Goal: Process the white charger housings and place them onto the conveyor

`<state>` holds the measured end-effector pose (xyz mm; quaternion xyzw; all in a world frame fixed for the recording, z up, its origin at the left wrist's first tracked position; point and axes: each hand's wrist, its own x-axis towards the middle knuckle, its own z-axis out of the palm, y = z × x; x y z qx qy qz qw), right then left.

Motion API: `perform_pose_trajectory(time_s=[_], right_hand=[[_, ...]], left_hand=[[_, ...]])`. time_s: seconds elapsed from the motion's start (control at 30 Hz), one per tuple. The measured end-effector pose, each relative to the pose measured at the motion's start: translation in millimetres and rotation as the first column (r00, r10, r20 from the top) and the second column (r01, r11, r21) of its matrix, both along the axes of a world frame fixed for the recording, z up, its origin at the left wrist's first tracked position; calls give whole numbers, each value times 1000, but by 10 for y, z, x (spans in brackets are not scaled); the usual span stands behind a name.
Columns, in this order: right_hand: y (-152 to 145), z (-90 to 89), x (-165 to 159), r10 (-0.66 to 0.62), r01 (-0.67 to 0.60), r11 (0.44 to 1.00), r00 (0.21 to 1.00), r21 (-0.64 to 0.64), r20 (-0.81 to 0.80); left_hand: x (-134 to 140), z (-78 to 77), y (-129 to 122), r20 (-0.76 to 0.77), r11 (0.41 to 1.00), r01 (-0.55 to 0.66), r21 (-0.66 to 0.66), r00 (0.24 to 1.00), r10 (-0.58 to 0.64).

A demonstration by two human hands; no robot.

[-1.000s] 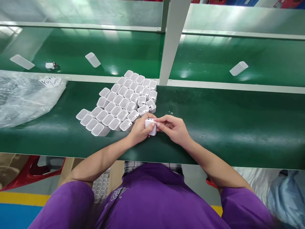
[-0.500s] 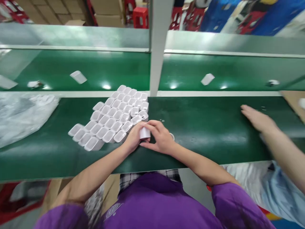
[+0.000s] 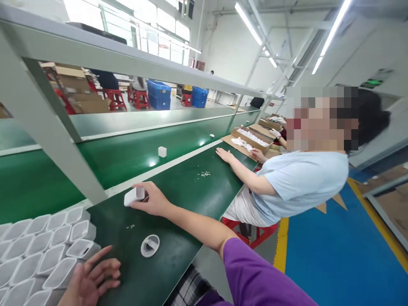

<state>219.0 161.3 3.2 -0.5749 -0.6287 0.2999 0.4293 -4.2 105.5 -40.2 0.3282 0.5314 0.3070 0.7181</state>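
Observation:
My right hand (image 3: 152, 199) grips a small white plastic case (image 3: 130, 197), its hollow end facing right, just above the green worktop near the rail. My left hand (image 3: 92, 276) is empty, palm up with fingers apart, beside a block of white open-topped cases (image 3: 47, 238) standing in rows. Between the hands and nearer my body lies a round white ring-shaped part (image 3: 150, 246) with a dark gap inside. A few tiny white bits (image 3: 130, 227) are scattered close to it.
A co-worker in a light blue shirt (image 3: 306, 174) sits to the right, one hand (image 3: 225, 154) on the worktop by a scatter of tiny white pieces (image 3: 204, 174). Another white case (image 3: 162, 151) lies on the green belt behind the rail. A slanted post (image 3: 54, 114) rises at left.
The view has swung to the right and up. My hands have parted: the right one has carried the white case away to the right, while the left has opened beside the rows.

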Motion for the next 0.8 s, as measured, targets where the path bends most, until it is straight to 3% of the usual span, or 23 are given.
perform_pose_trajectory(time_s=[0.17,0.23,0.4,0.5,0.63,0.8], right_hand=[[570,194,262,-125,143,988,956,-52,266],[809,274,251,-139,165,985,927,-46,350],[1295,290,-13,-84,109,993,924,-46,372],[1499,187,-151,-5,40,996,925,-85,379],[1474,121,-139,87,-46,993,910,-111,405],[900,117,44,206,-169,978,872,-120,445]], left_hand=[[69,-175,97,-102,997,-58,-49,993,53],[84,-175,67,-89,996,-65,-57,994,60],[69,88,-181,123,988,-10,157,992,-9],[75,187,-211,150,985,18,174,988,-44],[31,147,-180,180,982,56,181,980,-89],[21,107,-162,178,980,84,183,977,-117]])
